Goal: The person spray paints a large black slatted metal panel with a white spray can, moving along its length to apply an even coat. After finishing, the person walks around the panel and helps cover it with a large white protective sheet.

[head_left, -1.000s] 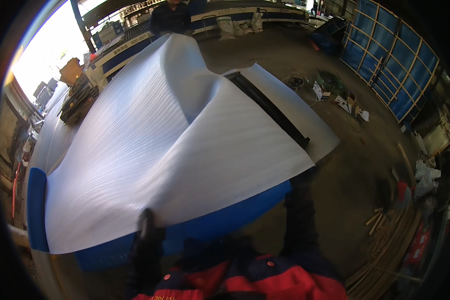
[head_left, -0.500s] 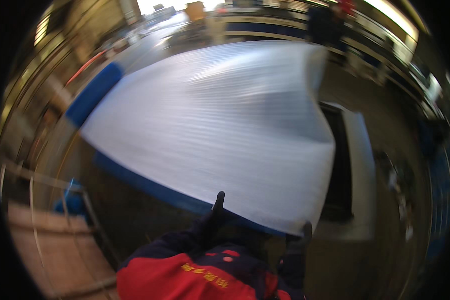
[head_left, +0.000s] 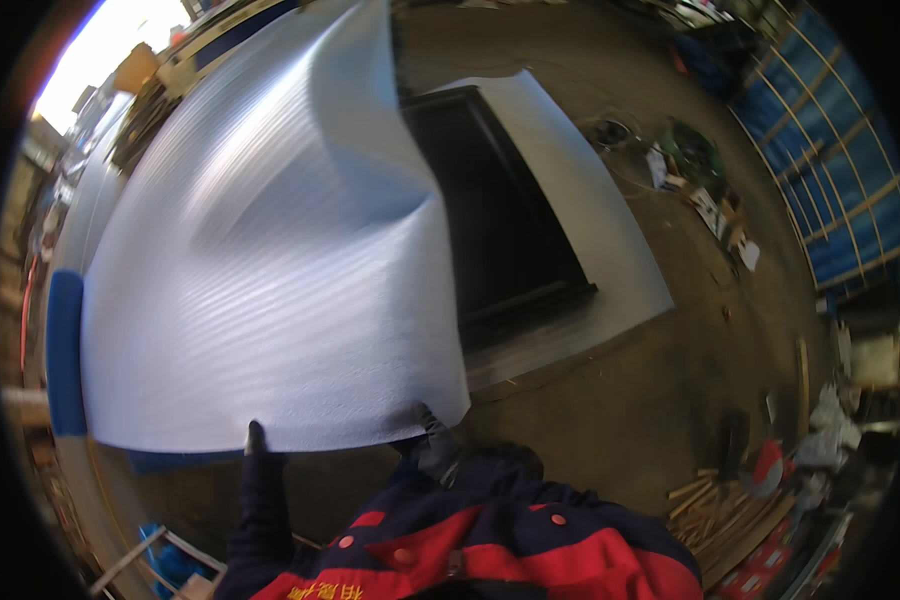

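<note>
A large white ribbed foam sheet [head_left: 300, 330] spreads out in front of me, with a raised fold toward its far right side. My gloved left hand [head_left: 257, 438] is closed on the sheet's near edge, thumb on top and the other fingers hidden beneath. Near the sheet's right corner my gloved right hand [head_left: 434, 442] also grips the near edge. To the right a dark framed panel [head_left: 505, 210] lies partly covered by the held sheet. Beneath that panel is another white foam sheet [head_left: 620, 250] on the floor.
Something blue [head_left: 66, 350] with a rounded end stands at the held sheet's left edge. On the floor to the right lie scattered scraps and cables [head_left: 710, 210]. Wooden strips [head_left: 740, 530] are piled at the lower right. A wire-grid rack with blue backing [head_left: 830, 150] stands farther right.
The view has turned to the right, showing more of the dark panel and the floor sheet. Both hands still hold the foam sheet's near edge, whose right corner lies nearer the dark panel's near end.
</note>
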Motion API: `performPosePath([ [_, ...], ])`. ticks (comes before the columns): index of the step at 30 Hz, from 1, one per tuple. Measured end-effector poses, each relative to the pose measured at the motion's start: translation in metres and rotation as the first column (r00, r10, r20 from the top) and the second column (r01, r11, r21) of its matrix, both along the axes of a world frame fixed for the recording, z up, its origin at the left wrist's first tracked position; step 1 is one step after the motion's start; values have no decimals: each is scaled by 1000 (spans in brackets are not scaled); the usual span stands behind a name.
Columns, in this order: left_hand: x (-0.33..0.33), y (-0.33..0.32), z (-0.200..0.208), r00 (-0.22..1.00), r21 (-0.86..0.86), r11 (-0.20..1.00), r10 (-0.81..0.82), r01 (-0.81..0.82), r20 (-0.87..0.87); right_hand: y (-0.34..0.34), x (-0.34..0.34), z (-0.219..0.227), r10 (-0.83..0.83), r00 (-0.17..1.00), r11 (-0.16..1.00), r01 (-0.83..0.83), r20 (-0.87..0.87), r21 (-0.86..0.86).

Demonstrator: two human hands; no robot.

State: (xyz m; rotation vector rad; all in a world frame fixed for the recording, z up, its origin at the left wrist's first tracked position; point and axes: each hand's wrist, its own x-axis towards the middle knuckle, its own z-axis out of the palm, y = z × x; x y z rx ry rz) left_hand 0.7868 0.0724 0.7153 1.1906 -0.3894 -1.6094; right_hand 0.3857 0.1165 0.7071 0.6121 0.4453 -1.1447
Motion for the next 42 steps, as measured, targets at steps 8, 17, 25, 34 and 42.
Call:
performPosePath([
  [8, -134, 7, -7, 911, 421, 903, -241, 85, 333, -6, -155, -9, -215, 976, 971, 209, -42, -119],
  [17, -366, 77, -32, 896, 369, 921, -57, -123, 440, 64, -341, -87, 13, 827, 982, -117, -561, -149],
  [25, -415, 89, -15, 980, 406, 898, 116, -172, 159, 113, -403, -65, -13, 961, 992, -23, -275, -127],
  [34, -445, 48, -141, 968, 494, 848, 78, -190, 239, 25, -462, -168, -224, 897, 961, 269, -381, 68],
  [42, -470, -6, -236, 824, 533, 763, 532, -365, -198, -35, -489, -281, -378, 896, 914, 401, -236, 62],
])
